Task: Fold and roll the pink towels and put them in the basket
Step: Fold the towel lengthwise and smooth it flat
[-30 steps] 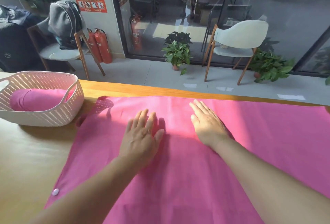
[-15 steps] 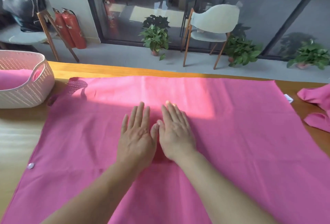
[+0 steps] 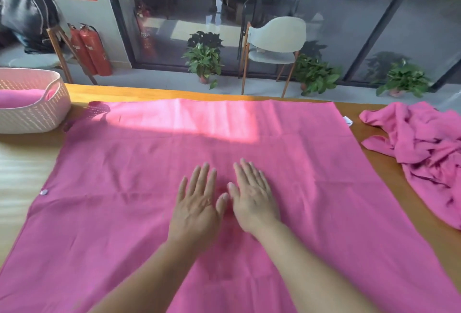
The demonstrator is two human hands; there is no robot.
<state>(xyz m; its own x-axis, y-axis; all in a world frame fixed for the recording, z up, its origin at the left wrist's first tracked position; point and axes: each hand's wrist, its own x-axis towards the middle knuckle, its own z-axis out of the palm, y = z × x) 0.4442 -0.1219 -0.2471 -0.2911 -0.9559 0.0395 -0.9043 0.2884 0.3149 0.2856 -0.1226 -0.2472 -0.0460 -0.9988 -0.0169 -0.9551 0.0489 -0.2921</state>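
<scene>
On the surface point(image 3: 32, 163), towel point(image 3: 311, 175) spread flat; left hand point(image 3: 197, 203) and right hand point(image 3: 252, 198) pressing it, fingers straight, grasping nothing. Risk: uneven smoothing drags cloth, leaving a skewed fold

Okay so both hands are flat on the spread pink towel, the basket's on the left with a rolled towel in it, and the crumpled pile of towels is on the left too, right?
Not quite. The crumpled pile of towels lies at the right end of the table, not the left; the head view shows it. The rest holds: the left hand and right hand lie flat on the spread pink towel, and the basket on the left holds a rolled towel.
</scene>
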